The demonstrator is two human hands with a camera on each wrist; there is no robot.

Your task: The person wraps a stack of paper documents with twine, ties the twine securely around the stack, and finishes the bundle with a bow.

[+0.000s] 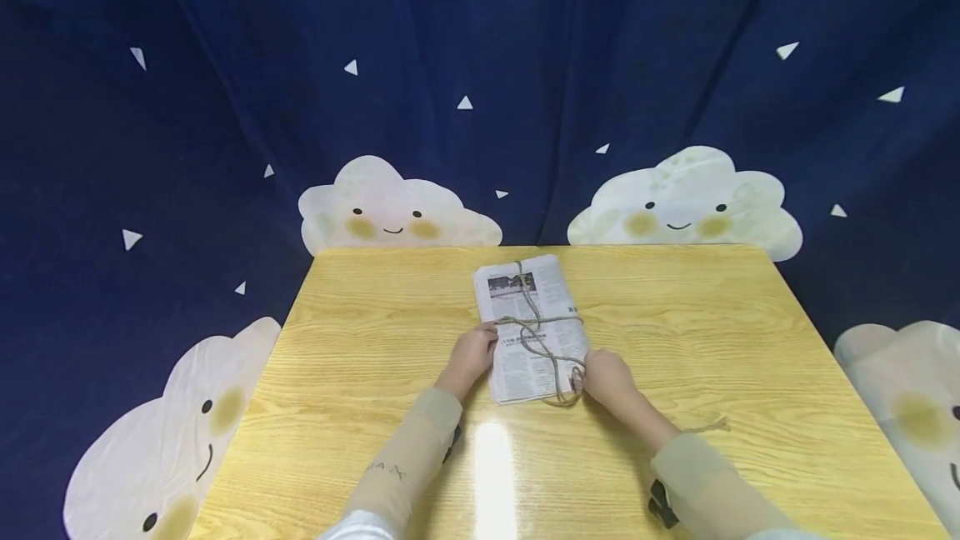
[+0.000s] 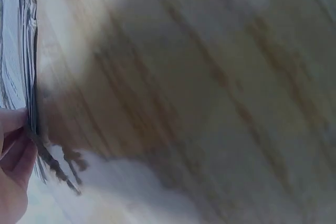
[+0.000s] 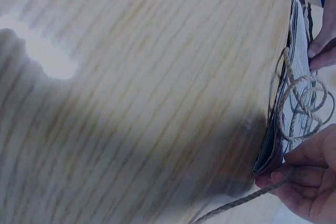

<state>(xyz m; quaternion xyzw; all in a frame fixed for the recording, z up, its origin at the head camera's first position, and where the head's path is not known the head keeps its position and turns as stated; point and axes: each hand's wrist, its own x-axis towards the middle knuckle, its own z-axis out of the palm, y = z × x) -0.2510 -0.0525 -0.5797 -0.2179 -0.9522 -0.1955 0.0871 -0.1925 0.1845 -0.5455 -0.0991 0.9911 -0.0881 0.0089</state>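
A stack of folded newspapers [image 1: 517, 377] lies on the table with brown twine [image 1: 555, 320] crossed over it. At its left edge, my left hand [image 1: 474, 352] pinches the papers between thumb and fingers. In the left wrist view, frayed twine [image 2: 55, 166] sticks out beside those fingertips. My right hand [image 1: 609, 375] grips the lower right corner, thumb on top and fingers at the edge. The right wrist view has loose twine loops [image 3: 296, 100] curling over the papers near that thumb. From the right fingers a length of twine [image 3: 231, 205] trails away.
The wooden table [image 1: 375, 315] reaches back to a dark blue curtain [image 1: 450, 23] printed with smiling clouds and white triangles. A twine end [image 1: 705, 425] lies on the wood beside the right forearm. Glare [image 1: 493, 473] shines near the front.
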